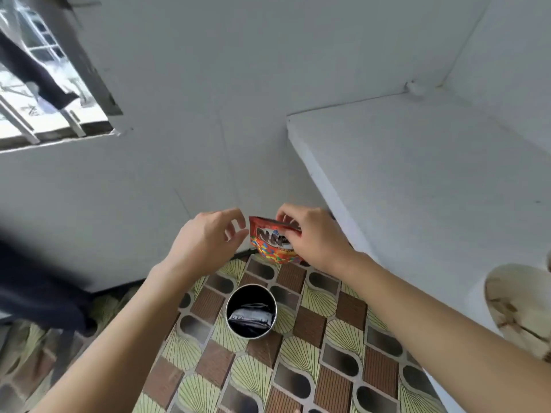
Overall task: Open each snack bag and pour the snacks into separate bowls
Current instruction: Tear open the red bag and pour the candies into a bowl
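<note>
As we read from the left, dark cloth: draped well to the left of our left fingers.
Left hand: fingers loosely curved, thumb and forefinger parted, gripping nothing; the fingertips sit just beside the bag's left edge.
Snack bag: red, upright, between our two hands; we cannot tell whether its base rests on the table.
Bowl: round metal, on the patterned tablecloth, below both sets of fingers and nearer us; a dark packet lies inside.
Right hand: thumb and fingers pinch the bag's top edge.
White ledge: right of the right fingers.
</note>
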The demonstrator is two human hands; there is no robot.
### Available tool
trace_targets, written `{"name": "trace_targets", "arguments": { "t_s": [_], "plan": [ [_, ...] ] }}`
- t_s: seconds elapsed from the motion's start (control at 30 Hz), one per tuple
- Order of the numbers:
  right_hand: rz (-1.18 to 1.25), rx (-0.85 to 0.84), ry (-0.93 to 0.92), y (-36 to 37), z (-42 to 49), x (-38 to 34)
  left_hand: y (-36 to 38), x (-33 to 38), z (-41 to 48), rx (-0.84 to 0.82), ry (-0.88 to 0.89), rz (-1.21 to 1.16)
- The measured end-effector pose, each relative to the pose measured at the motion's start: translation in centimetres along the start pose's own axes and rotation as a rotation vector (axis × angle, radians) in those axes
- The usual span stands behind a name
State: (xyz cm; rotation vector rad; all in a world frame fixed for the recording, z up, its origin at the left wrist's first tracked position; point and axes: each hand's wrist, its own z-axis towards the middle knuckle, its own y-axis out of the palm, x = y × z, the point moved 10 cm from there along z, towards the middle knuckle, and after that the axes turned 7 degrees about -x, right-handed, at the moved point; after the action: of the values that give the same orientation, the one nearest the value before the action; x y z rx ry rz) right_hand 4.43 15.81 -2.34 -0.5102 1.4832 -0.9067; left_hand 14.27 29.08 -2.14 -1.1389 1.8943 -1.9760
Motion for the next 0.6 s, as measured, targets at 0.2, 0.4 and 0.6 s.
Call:
{"name": "trace_targets", "arguments": {
  "t_s": [0.2,0.4,0.6],
  "plan": [
    [-0.019,-0.122,0.027,12.4,3.7,3.5,8.5,-9.8,1.3,-0.052,-0.119,-0.004],
    [-0.058,-0.217,0.058,30.2,5.0,11.4,23.1,-21.5,2.4,-0.127,-0.146,0.055],
    [-0.132,-0.287,0.096,44.2,4.7,19.6,37.4,-29.7,3.1,-0.248,-0.168,0.122]
  ]
}}
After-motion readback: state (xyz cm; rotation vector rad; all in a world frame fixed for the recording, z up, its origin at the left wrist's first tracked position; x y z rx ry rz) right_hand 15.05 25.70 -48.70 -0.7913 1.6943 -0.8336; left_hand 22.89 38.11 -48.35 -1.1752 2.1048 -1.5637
